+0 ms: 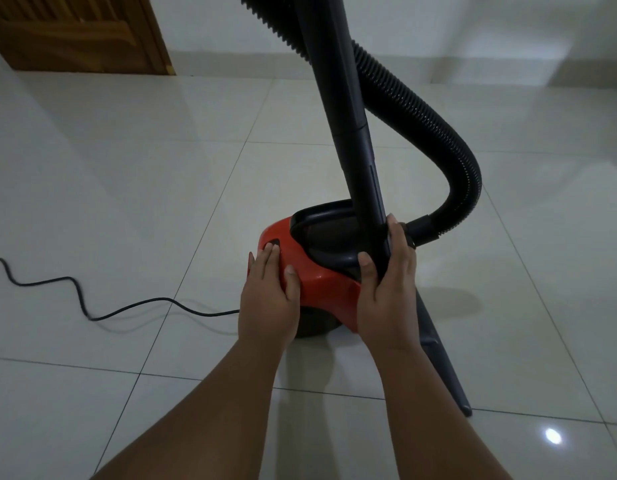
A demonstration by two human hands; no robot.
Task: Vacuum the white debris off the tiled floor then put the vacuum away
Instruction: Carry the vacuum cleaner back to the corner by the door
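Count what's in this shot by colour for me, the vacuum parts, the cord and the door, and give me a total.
Black: 3, the hose, the wand and the power cord
Red: 1, the vacuum body
Brown: 1, the wooden door
Total: 5

The vacuum body stands on the tiled floor, well apart from its far edge. The left hand rests on the body's left side. The right hand grips the tube at the body's right side. The tube's lower end touches the floor nearer, to the right. The hose loops behind the tube and joins the body's far right end. The power cord lies left of the body. A door stands at the floor's far left corner.
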